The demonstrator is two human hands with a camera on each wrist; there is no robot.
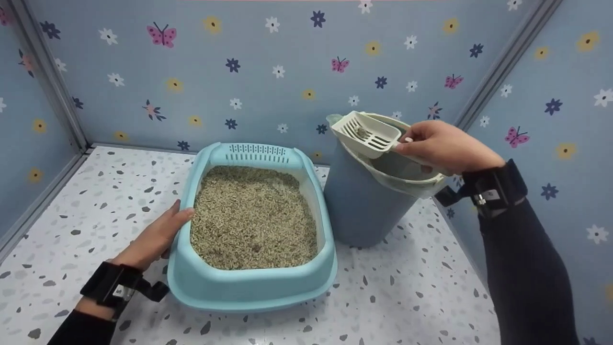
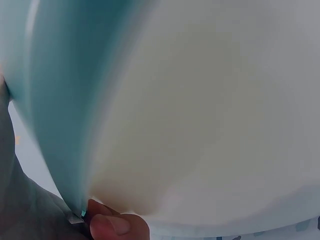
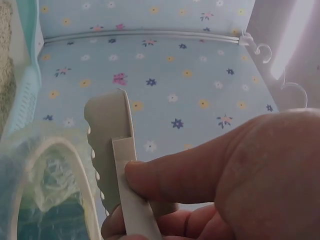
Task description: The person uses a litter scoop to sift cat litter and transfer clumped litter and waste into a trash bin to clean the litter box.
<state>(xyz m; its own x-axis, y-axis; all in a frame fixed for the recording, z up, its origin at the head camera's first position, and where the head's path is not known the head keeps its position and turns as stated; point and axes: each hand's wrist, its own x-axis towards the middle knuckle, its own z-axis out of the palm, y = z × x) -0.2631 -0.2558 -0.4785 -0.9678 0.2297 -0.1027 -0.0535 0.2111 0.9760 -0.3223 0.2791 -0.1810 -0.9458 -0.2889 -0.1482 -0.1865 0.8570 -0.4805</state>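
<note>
Litter scoop pinched by the right hand over the lined bin near the floor's back edge; left hand, fingers relaxed, rests against the litter tray's left rim.

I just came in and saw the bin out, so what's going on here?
A person is cleaning a litter box. Their right hand grips a slotted scoop held over the lined bin, with a small clump in it. Their left hand rests on the left rim of the blue litter box, which is full of litter and stands beside the bin on the speckled floor.
</note>
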